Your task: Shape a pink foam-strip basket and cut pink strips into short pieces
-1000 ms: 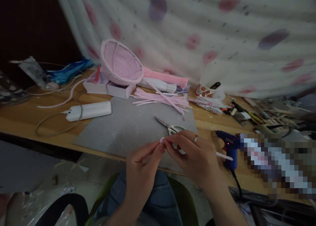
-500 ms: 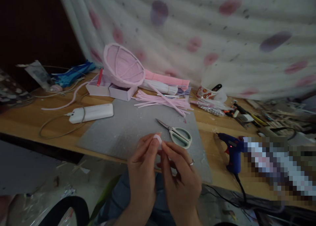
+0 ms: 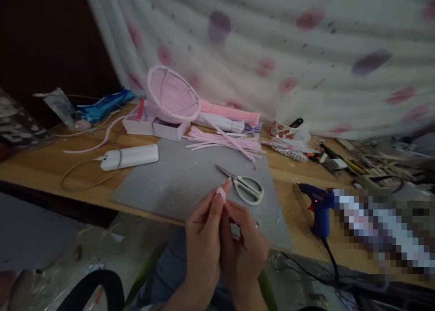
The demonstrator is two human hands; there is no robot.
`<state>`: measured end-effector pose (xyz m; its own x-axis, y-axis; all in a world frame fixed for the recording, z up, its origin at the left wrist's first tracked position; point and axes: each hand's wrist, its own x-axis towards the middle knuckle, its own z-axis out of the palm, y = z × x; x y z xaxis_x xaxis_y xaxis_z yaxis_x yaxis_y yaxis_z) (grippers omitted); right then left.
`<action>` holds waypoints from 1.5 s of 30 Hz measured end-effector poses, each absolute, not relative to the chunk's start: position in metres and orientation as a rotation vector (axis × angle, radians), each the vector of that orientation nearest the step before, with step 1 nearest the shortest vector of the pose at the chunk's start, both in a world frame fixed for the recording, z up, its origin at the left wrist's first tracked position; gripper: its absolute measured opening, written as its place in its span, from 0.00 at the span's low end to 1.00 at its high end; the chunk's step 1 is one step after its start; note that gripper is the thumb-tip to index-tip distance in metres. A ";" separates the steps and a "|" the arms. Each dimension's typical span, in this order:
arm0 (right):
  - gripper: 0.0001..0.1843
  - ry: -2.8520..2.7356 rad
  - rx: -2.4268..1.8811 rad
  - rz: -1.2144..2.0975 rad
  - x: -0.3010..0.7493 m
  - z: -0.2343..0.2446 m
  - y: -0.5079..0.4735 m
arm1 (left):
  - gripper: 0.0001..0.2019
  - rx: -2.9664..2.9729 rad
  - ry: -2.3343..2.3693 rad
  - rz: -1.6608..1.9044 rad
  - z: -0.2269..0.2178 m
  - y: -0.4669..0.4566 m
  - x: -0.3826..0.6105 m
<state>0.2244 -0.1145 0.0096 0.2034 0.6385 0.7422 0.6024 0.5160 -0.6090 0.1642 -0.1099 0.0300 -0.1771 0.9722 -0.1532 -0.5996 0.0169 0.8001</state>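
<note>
A small pale pink curled piece (image 3: pixel 221 193), which looks like a bit of pipe cleaner, sticks up between my fingertips. My left hand (image 3: pixel 204 227) pinches it between thumb and forefinger. Close against it, my right hand (image 3: pixel 245 245) has its fingers bent inward, with the thumb and forefinger tips at the piece's lower right side. Both hands are above the front edge of a grey mat (image 3: pixel 163 179). Just beyond my right hand, scissors (image 3: pixel 249 189) with pale green handles lie on the mat. Behind them is a loose pile of pink pipe cleaners (image 3: pixel 224 141).
A pink bowl-shaped form (image 3: pixel 173 93) leans on small open boxes (image 3: pixel 139 124). To the left lies a white power bank (image 3: pixel 131 157) with a cable. A blue glue gun (image 3: pixel 319 206), its red light lit, stands on the right, its cord hanging over the table edge (image 3: pixel 278 245).
My hands have drawn closer together and shifted slightly right. The right fingers are more folded in, and the pink piece is turned a little. The camera view has shifted slightly.
</note>
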 end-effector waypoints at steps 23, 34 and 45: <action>0.21 -1.611 -0.896 -0.126 0.246 -0.003 -0.119 | 0.16 1.860 1.396 1.790 0.036 -0.117 0.136; 0.12 -1.312 -0.961 0.420 0.237 0.010 -0.120 | 0.09 1.173 1.148 1.408 0.041 -0.100 0.125; 0.10 -1.108 -0.994 1.187 0.244 0.021 -0.116 | 0.06 0.886 1.122 1.486 0.032 -0.086 0.123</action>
